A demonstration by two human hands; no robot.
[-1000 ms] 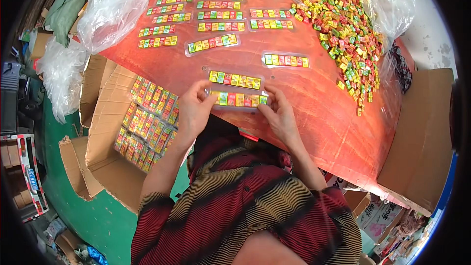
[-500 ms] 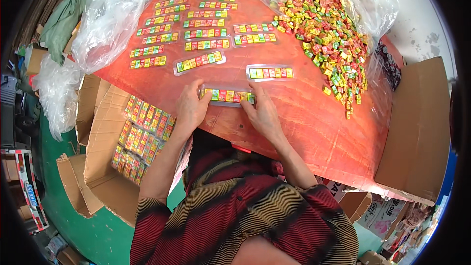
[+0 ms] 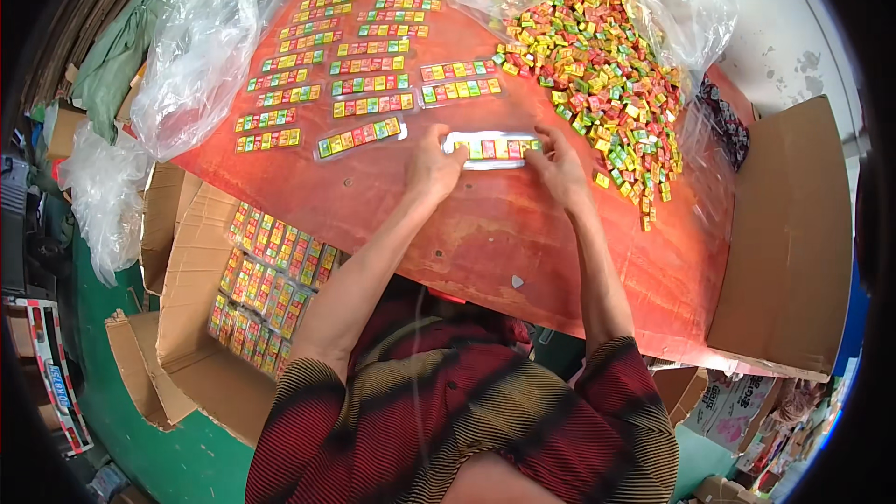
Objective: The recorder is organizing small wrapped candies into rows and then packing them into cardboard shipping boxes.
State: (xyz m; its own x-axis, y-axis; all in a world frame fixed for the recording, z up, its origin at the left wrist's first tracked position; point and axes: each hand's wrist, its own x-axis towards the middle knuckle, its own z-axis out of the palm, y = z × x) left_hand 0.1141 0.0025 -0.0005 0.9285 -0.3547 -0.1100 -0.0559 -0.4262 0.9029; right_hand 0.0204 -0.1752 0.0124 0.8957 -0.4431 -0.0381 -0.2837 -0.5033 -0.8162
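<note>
My left hand (image 3: pixel 437 168) and my right hand (image 3: pixel 560 170) grip the two ends of a clear plastic tray (image 3: pixel 495 164) over the red tabletop. A row of small yellow, red and green boxes (image 3: pixel 501 148) fills the tray. The fingers of each hand are closed on its end. Whether a second tray lies beneath it, I cannot tell. Just left of my left hand lies a slightly tilted filled tray (image 3: pixel 360 137). Behind that, columns of similar filled trays (image 3: pixel 371 84) run toward the far edge.
A large heap of loose little boxes (image 3: pixel 621 84) lies at the right, partly under clear plastic sheeting (image 3: pixel 691 0). At the lower left, an open carton (image 3: pixel 201 271) holds stacked filled trays (image 3: pixel 266 280). A cardboard panel (image 3: pixel 784 233) stands at the table's right end.
Both hands have moved right and away from me with the tray, to where another filled tray lay. Only one tray shows there now. The view has shifted slightly.
</note>
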